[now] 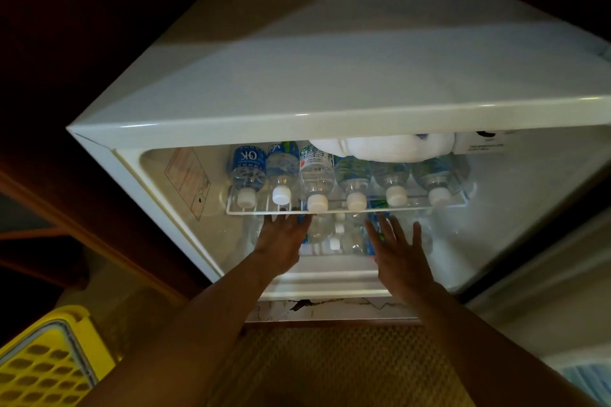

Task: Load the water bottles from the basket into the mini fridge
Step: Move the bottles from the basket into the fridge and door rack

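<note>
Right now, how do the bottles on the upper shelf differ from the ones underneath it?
The upper-shelf bottles lie in a neat row of six, white caps toward the open door, labels readable; the lower bottles look jumbled, blurred and partly hidden behind the left hand and right hand. A frosted freezer box overhangs the upper row only. Both groups are clear plastic water bottles lying down.

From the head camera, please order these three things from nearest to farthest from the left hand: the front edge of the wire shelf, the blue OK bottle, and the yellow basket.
Measured from the left hand:
1. The wire shelf, its front edge just above the fingertips, inside the fridge.
2. The OK bottle, lying on that shelf at its left end, further up and back.
3. The yellow basket, far off at the lower left, outside the fridge.
</note>
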A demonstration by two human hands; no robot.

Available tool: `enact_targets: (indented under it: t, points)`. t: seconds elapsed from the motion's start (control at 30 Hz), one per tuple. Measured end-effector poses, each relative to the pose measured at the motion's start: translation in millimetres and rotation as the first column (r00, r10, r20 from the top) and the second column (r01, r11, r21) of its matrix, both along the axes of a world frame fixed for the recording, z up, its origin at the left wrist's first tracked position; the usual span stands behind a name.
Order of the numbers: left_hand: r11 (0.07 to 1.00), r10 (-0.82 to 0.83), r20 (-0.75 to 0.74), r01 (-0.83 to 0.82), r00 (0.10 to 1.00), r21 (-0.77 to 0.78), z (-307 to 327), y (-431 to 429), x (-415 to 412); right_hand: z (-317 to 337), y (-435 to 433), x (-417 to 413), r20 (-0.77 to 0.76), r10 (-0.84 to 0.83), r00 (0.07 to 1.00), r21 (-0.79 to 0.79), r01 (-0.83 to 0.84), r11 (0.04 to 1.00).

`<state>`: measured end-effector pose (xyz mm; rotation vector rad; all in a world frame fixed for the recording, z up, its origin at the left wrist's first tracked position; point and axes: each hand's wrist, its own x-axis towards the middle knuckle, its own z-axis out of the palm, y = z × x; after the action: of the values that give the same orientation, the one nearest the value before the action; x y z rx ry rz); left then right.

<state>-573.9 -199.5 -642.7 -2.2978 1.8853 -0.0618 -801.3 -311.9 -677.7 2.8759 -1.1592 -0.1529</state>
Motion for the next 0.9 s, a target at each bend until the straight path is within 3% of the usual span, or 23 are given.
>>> enact_targets:
  t: [0.27,0.47,0.57,0.73,0.9]
  points:
    - [1.0,0.027,-0.042,-0.027,0.999,-0.006,-1.0,-4.0,2.0,-0.6,-7.0,6.0,0.056,0.019,0.998,-0.049,-0.016,0.999]
    - [1.0,0.013,-0.048,-0.013,0.999,0.002,7.2,5.2,-0.8,11.5,4.7,6.3,0.064,-0.03,0.998,-0.001,0.03,1.0]
    - [1.0,0.0,-0.042,0.0,0.999,-0.006,24.2,21.3,-15.4,36.7,24.2,6.8,0.095,-0.044,0.994,-0.024,0.047,0.999]
    - [0.997,0.014,-0.171,-0.027,0.985,-0.073,64.8,59.7,-54.5,95.7,66.3,-6.0,0.166,-0.079,0.983,-0.106,0.097,0.99]
    - [0.986,-0.054,-0.229,0.016,0.972,-0.164,125.5,103.1,-113.1,179.8,122.6,-50.7,0.339,-0.07,0.938,-0.197,0.143,0.97]
